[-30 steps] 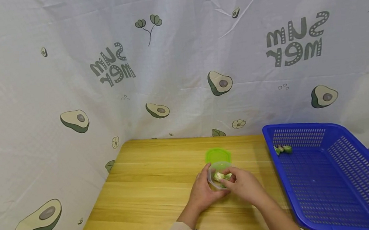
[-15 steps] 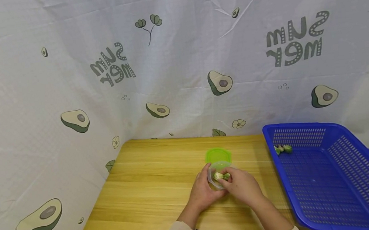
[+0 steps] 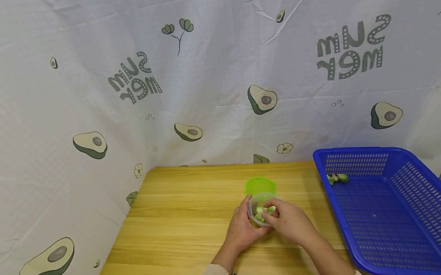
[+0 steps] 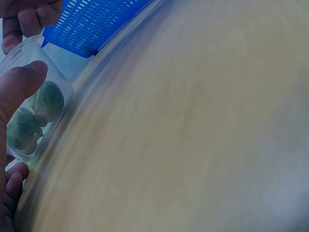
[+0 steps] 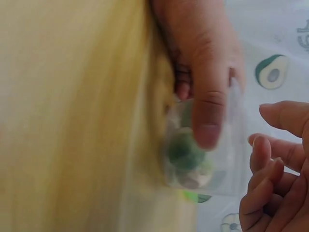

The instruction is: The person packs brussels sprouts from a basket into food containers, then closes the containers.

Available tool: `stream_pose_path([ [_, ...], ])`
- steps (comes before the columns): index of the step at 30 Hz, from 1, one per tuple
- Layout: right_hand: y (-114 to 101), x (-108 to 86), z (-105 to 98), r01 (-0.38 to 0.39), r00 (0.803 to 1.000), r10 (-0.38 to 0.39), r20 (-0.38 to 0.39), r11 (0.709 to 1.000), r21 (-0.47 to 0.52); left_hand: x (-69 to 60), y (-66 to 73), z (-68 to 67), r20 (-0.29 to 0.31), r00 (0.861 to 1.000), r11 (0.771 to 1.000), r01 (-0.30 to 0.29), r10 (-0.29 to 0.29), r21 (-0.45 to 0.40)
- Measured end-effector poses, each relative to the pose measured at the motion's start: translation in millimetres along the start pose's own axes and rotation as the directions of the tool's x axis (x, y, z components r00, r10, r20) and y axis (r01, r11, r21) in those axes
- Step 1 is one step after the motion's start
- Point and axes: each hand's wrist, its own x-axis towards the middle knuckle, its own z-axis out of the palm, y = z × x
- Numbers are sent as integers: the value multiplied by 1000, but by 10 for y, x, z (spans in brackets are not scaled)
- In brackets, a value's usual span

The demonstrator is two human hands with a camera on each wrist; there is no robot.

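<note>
My left hand (image 3: pixel 242 229) grips a small clear plastic tub (image 3: pixel 265 194) on the table, and its thumb presses the wall in both wrist views. Several Brussels sprouts (image 3: pixel 259 210) lie inside; green ones show through the tub's side (image 4: pixel 49 101) in the left wrist view. My right hand (image 3: pixel 292 222) is over the tub's mouth. In the right wrist view the right hand's thumb and forefinger (image 5: pixel 285 179) are spread apart by the rim with nothing between them, while the other fingers bend loosely. From the head view, the right fingertips partly cover the sprouts.
A light green lid (image 3: pixel 260 185) lies flat just behind the tub. To the right stands a large blue slotted basket (image 3: pixel 338 228), with a few Brussels sprouts (image 3: pixel 342 178) in its far left corner. Printed cloth (image 3: pixel 215 80) hangs behind and left of the wooden table (image 3: pixel 165 231).
Sprouts in the tub have shifted, and more of them show between my fingers. My right hand has moved only slightly over the tub; my left hand keeps its hold.
</note>
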Motion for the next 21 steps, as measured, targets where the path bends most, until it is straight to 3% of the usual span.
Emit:
stream_pose_path([
  [6,-98,-66,-187,9,1000,-8,-20,1000,14,-1,19,4,9,1000,999,29,-29,-23],
  [12,-263,-209,-513,56,998,-54,-30,996,63,1,18,-2,16,999,998,35,-35,-50],
  [21,-277,-365,-1042,80,985,-88,-151,995,-64,2,6,9,11,1000,998,21,-20,-66],
])
